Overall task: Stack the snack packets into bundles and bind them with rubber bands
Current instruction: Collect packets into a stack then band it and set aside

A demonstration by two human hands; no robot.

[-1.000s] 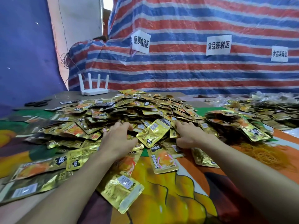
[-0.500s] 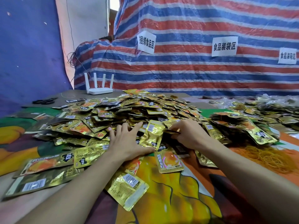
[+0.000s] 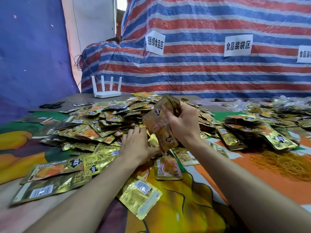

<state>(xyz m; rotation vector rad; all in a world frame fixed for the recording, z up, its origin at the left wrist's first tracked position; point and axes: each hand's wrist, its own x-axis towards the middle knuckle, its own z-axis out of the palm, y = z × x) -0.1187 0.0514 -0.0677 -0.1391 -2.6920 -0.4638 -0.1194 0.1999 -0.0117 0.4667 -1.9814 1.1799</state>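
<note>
Above the loose pile point(image 3: 101, 118) on the bench point(image 3: 193, 199), right hand point(image 3: 183, 121) clamps a few snack packets point(image 3: 159, 126), uneven. Left hand point(image 3: 136, 145) curls onto the pile; can't tell if it grips. Risk: slick foil fans out or slips before banding, since the rubber bands point(image 3: 286, 162) lie well apart.

I am looking at gold foil snack packets point(image 3: 101, 125) carrying orange prints, lying on a bench cloth point(image 3: 193, 207) printed orange, yellow and green. Amber rubber bands point(image 3: 286, 163) are heaping nearby; a red-blue-white striped tarpaulin point(image 3: 202, 73) is backing a white router point(image 3: 107, 94).
</note>
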